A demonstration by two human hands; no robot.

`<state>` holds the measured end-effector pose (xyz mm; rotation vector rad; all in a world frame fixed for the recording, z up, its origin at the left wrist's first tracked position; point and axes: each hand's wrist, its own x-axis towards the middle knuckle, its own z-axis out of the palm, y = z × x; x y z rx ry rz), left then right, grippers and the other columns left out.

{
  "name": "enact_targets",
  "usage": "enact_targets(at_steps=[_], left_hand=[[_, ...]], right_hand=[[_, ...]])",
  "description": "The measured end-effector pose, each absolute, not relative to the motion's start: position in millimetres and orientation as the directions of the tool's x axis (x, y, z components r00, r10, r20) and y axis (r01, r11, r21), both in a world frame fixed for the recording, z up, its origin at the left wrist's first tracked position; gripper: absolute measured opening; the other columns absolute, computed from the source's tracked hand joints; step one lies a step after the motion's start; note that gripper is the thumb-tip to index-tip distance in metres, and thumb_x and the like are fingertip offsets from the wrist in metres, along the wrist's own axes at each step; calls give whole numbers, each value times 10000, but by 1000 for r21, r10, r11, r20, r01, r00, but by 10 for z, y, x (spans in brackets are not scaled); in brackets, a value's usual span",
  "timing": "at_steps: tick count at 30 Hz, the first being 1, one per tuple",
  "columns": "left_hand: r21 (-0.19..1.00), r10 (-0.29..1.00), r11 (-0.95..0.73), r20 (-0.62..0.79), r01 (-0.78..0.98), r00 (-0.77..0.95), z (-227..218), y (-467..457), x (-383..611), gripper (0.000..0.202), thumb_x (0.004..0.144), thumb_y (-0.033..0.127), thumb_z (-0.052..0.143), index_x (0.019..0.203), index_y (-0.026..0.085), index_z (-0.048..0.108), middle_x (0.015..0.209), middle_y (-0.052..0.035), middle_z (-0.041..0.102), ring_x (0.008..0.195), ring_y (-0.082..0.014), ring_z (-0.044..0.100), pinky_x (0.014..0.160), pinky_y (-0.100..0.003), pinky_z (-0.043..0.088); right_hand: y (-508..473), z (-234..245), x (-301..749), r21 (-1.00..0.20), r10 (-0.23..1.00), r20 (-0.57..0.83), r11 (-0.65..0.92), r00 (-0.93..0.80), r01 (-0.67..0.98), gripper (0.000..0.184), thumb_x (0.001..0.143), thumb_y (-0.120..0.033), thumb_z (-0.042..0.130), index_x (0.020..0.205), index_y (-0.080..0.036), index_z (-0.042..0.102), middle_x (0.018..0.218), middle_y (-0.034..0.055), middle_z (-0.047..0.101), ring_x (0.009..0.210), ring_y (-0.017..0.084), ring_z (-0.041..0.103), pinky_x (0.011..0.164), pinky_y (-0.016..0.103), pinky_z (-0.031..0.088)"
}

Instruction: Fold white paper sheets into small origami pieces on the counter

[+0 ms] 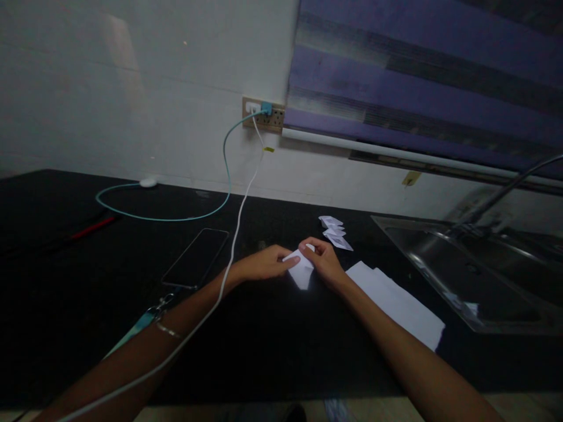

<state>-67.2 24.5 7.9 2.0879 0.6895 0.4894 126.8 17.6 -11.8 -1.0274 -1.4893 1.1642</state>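
A small piece of folded white paper [302,273] is held between both hands just above the black countertop [272,346]. My left hand [270,262] pinches its left edge, thumb on top. At its upper right, my right hand [322,258] grips the paper with thumb and fingers. Behind my right hand lie several folded paper pieces [335,232] in a loose cluster. White paper sheets [396,302] rest on the counter beneath and beside my right forearm.
Left of my hands lies a phone [196,258] with a teal lanyard [132,333]. A white cable [240,217] crosses my left forearm from the wall outlet [264,115]. A teal cable [176,220] loops at the back left. The metal sink [440,264] and faucet [497,193] stand right.
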Motion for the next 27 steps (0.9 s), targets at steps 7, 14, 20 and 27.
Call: enact_targets(at_steps=[7,14,20,27], left_hand=[[843,720,-440,125,310,682,106,211,-651,448,902,487,402,717,122,584,553,10,515,477,-104,469,467,-206,332],[850,837,-411,208,330,506,100,256,-672,418,902,435,422,719,114,616,579,-21,588,526,-127,555,514,-212,386],[850,852,-386,179,359,492,84,273,-671,342,891,392,452,865,115,651,698,-50,659,582,-142,593,540,-224,411],[777,834,-443,174,448,524,33,281,-666,374,866,415,472,781,104,660,686,-62,653,568,-149,581,505,-223,384]], right_hand=[[211,-149,1233,-957,955,123,42,-269,-288,242,772,-420,640,885,-213,583,771,-12,533,694,132,515,644,240,435],[293,-210,1289,-962,959,273,271,-70,-39,218,770,-308,620,962,-243,540,755,-31,513,670,133,508,633,250,423],[273,-190,1302,-919,925,347,368,-154,139,156,792,-278,603,926,-198,606,813,5,576,754,152,543,697,269,430],[243,-134,1306,-899,917,352,387,-186,207,85,765,-259,640,815,-194,615,842,5,564,827,165,547,751,280,431]])
